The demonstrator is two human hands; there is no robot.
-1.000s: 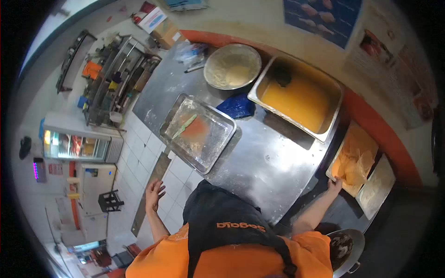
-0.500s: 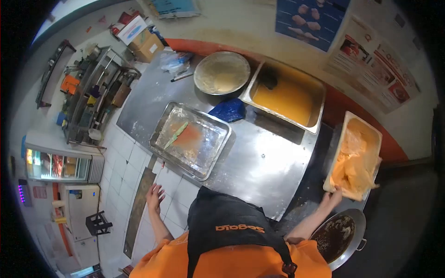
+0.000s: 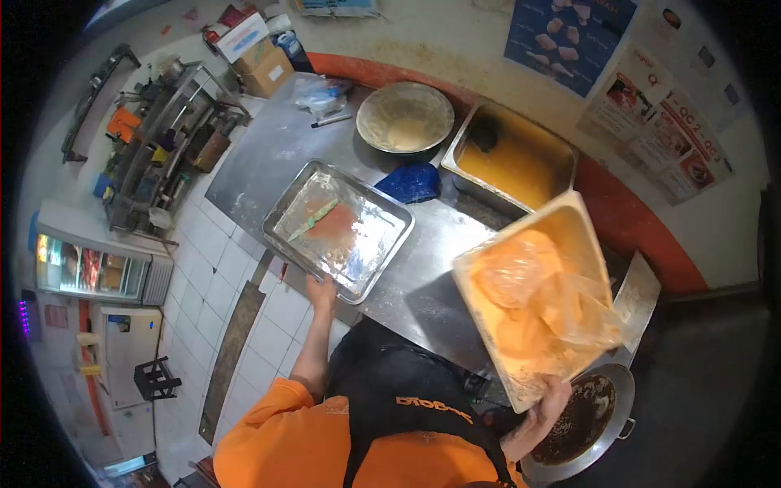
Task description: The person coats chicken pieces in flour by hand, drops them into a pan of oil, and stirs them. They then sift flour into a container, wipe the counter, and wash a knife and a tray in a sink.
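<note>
My right hand [image 3: 551,402] grips the near end of a rectangular food pan [image 3: 589,232], which is tilted over the table's right side. Inside the pan are clear plastic bags [image 3: 521,272] with orange powder, one hanging over the right rim. My left hand [image 3: 322,293] is closed on the near edge of a shallow metal tray [image 3: 376,213]; its fingertips are partly hidden under the rim. On the tray lie a reddish patch of powder [image 3: 335,224] and a crumpled green strip [image 3: 313,220].
A round metal bowl [image 3: 443,106] with pale flour, a blue cloth [image 3: 409,182] and a deep pan of yellow-orange liquid [image 3: 521,172] stand along the back of the steel table [image 3: 244,175]. A wok [image 3: 625,398] of dark oil sits at right, below the raised pan.
My right hand has lifted the pan and brought it left and nearer, over the table. My left hand has moved from beside the table onto the tray's edge.
</note>
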